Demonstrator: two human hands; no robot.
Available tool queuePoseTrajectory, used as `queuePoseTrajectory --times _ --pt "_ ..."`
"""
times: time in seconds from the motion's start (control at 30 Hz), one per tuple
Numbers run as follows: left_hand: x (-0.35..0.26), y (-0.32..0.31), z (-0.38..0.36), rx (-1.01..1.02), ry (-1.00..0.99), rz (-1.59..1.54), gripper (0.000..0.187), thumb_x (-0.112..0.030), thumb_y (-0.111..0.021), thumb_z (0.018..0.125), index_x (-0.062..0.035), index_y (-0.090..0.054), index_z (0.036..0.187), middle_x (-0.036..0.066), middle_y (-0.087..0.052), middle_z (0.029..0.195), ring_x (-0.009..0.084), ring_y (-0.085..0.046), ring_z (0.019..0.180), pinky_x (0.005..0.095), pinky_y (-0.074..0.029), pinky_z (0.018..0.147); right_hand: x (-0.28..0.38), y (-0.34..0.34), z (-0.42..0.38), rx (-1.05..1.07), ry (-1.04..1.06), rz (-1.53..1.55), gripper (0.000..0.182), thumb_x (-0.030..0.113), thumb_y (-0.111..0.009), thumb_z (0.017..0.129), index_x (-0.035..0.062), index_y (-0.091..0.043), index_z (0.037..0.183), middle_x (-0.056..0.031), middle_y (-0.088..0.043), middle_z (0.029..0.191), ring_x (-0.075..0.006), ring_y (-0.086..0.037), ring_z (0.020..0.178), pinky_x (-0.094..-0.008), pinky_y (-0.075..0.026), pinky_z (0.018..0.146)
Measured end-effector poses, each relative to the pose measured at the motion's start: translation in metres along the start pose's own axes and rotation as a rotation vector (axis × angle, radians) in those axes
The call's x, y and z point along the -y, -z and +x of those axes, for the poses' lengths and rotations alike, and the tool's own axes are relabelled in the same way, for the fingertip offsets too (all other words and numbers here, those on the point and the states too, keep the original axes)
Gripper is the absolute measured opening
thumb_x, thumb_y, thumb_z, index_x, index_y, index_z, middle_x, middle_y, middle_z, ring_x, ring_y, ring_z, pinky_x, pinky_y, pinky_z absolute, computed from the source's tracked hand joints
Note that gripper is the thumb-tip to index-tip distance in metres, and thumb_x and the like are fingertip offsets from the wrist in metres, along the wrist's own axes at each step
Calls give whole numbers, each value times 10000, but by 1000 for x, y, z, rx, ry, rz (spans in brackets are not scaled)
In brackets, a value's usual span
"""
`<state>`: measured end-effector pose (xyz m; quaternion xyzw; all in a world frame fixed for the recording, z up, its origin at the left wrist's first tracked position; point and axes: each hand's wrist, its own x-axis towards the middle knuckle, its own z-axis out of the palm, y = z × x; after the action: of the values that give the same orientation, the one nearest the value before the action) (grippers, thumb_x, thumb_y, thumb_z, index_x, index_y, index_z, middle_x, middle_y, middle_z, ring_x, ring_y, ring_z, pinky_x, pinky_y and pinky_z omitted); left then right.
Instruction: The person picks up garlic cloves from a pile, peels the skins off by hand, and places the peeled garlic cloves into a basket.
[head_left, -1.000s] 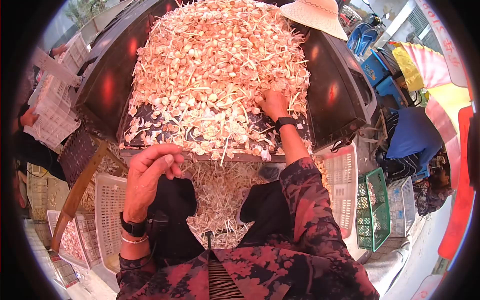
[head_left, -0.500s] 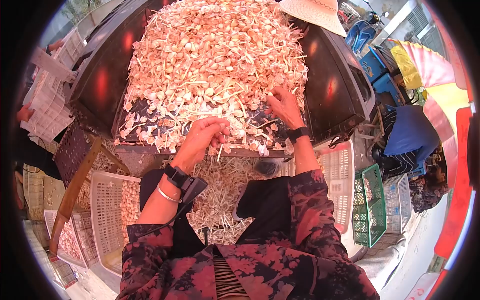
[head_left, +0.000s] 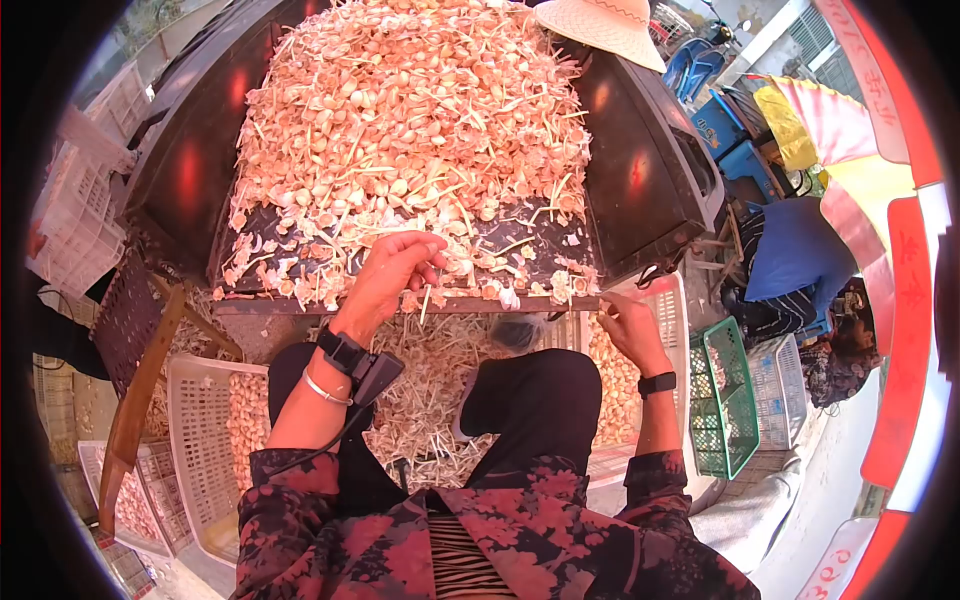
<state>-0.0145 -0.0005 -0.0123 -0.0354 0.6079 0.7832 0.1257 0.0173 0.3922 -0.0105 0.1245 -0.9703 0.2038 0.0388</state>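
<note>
My left hand (head_left: 398, 272) is closed over the near edge of the dark tray (head_left: 300, 302), pinching a thin pale garlic stalk (head_left: 426, 302) that points down from the fingers. By the tray's right front corner is my right hand (head_left: 633, 330), fingers curled, above a crate of garlic cloves (head_left: 612, 400). What its fingertips hold, if anything, I cannot make out. A big heap of garlic (head_left: 400, 120), cloves mixed with husks and dry stalks, covers most of the tray. Loose husks (head_left: 300, 230) lie scattered in front of it.
A pale crate (head_left: 200, 440) with cloves stands left, beside a wooden chair (head_left: 140, 400). Right are a green crate (head_left: 725, 400) and a grey crate (head_left: 778, 390). Stalks (head_left: 430, 400) litter the ground between my knees. A straw hat (head_left: 605, 28) rests behind. Other people sit at both sides.
My right hand has left the garlic heap and moved right and toward me, over the crate. My left hand stays by the tray's edge with the stalk. The view has shifted slightly.
</note>
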Motion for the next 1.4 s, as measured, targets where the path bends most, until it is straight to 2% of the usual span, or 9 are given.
queuePoseTrajectory --times 0.17,0.3,0.43,0.6,0.7,0.83,0.93,1.07,1.4 --pt "2 -2 0 -6 5 28 200 -135 -560 942 -30 -684 1058 31 -683 841 55 -581 630 172 -402 507 72 -12 127 -96 39 539 256 110 -584 870 -23 -664 1073 -208 -678 780 -308 -682 644 -370 -518 626" --pt "-2 0 -2 -5 7 13 201 -131 -563 941 -27 -681 1065 32 -684 843 57 -581 630 174 -404 508 60 -72 228 -206 -28 264 235 172 -611 843 15 -689 1000 -219 -684 824 -360 -677 735 -439 -521 690" --pt "-5 0 -3 -5 2 20 207 -127 -566 940 -22 -678 1079 30 -683 847 59 -577 628 175 -408 514 74 -90 242 -213 -6 -25 220 235 -658 809 43 -689 909 -212 -682 835 -385 -660 829 -490 -511 737" --pt "-6 -4 -4 2 -14 20 203 -120 -564 938 3 -666 1063 43 -679 856 77 -595 640 187 -411 519 71 -89 224 -163 83 -35 234 264 -703 787 51 -701 884 -187 -659 744 -379 -648 778 -472 -494 696" --pt "-3 -5 -3 10 -3 27 209 -121 -563 933 8 -662 1065 46 -678 857 77 -599 647 188 -412 521 67 -91 212 -258 178 17 189 262 -647 811 82 -692 845 -170 -672 811 -381 -640 807 -490 -492 686" --pt "-1 -4 -2 19 -27 26 214 -120 -564 926 12 -661 1065 46 -677 854 78 -600 643 185 -412 519 67 -75 197 -100 127 62 203 242 -617 826 95 -714 928 -180 -675 844 -381 -644 807 -452 -497 707" --pt "-2 -6 -3 17 -26 31 209 -117 -563 928 2 -666 1066 39 -675 851 74 -596 644 182 -410 522 67 -63 186 -149 75 317 228 234 -627 859 54 -707 974 -147 -685 790 -292 -671 692 -383 -505 652" --pt "-3 -7 -2 28 -13 28 198 -114 -561 938 -17 -675 1068 27 -673 847 65 -592 655 176 -407 529 83 -22 145 -77 -29 688 271 239 -632 919 -27 -673 951 -16 -619 705 -89 -605 542 -255 -462 522" --pt "-3 -1 -3 40 -47 69 207 -120 -550 947 -8 -669 1074 29 -679 848 65 -599 653 178 -415 527 -10 7 -23 -62 -292 529 218 185 -593 936 -20 -654 897 -21 -599 658 -86 -599 557 -250 -470 508"
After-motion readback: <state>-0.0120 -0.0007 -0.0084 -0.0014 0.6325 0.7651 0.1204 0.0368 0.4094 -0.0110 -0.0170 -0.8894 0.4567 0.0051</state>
